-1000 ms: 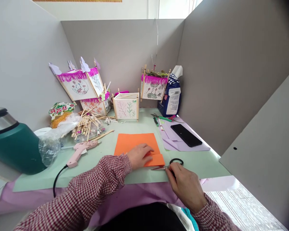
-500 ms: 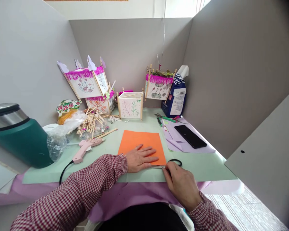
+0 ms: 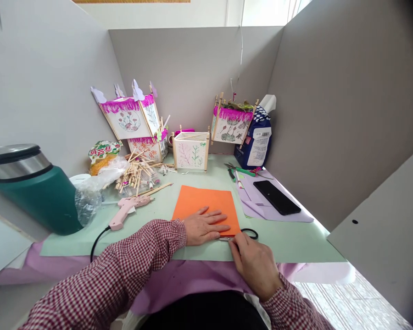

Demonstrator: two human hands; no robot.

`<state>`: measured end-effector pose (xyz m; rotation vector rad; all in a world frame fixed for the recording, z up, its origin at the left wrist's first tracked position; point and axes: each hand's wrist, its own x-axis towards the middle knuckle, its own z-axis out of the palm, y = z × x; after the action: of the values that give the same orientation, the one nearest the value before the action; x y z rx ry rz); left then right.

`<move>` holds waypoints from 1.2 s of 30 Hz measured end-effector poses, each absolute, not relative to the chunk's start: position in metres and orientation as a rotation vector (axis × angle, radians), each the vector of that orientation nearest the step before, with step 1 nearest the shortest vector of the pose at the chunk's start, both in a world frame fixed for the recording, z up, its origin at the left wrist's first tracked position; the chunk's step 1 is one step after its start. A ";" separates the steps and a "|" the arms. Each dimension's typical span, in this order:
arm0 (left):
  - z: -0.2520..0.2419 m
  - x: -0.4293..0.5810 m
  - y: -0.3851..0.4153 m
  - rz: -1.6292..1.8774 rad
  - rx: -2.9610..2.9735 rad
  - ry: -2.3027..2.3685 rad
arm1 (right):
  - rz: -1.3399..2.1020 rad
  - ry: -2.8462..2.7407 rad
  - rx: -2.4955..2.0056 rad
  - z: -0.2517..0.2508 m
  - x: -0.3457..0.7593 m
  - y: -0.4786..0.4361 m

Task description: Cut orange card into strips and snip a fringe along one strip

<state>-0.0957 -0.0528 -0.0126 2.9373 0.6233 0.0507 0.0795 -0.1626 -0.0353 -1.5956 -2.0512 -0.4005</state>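
Head | left hand [image 3: 204, 227] spread on orange paper [image 3: 204, 200] | right hand [image 3: 256, 259], 5 o'clock, over scissors [image 3: 256, 234], pinch unclear | no cut visible; remainder unclear

The white box [image 3: 192, 153], drawn with a pink and a green plant, stands on the pale green surface [image 3: 296, 240]. Left of the box, a winged lantern [image 3: 127, 120] with pink fringe shows above an orange-patterned lantern [image 3: 142, 149]. Nearer than the box and to its left lie a heap of sticks [image 3: 136, 176], then a pink glue gun [image 3: 125, 211]; farther left of it are a packet [image 3: 105, 151], a clear bag [image 3: 88, 201] and a teal bottle [image 3: 37, 195]. Right of the box are a fringed lantern [image 3: 231, 128] and a blue pack [image 3: 256, 146]; nearer than the box on that side, green-handled pliers [image 3: 246, 172] and a black phone [image 3: 277, 197] on lilac paper [image 3: 250, 191]. A grey panel [image 3: 192, 68] rises behind the box.
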 end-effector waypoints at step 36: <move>-0.006 -0.101 -0.046 0.010 2.941 0.584 | -0.402 -2.085 -1.566 -0.039 0.095 -0.158</move>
<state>-0.1012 -0.0462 -0.0064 2.9410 0.5845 0.0103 0.0945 -0.1580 -0.0388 -1.5659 -2.0853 -0.4022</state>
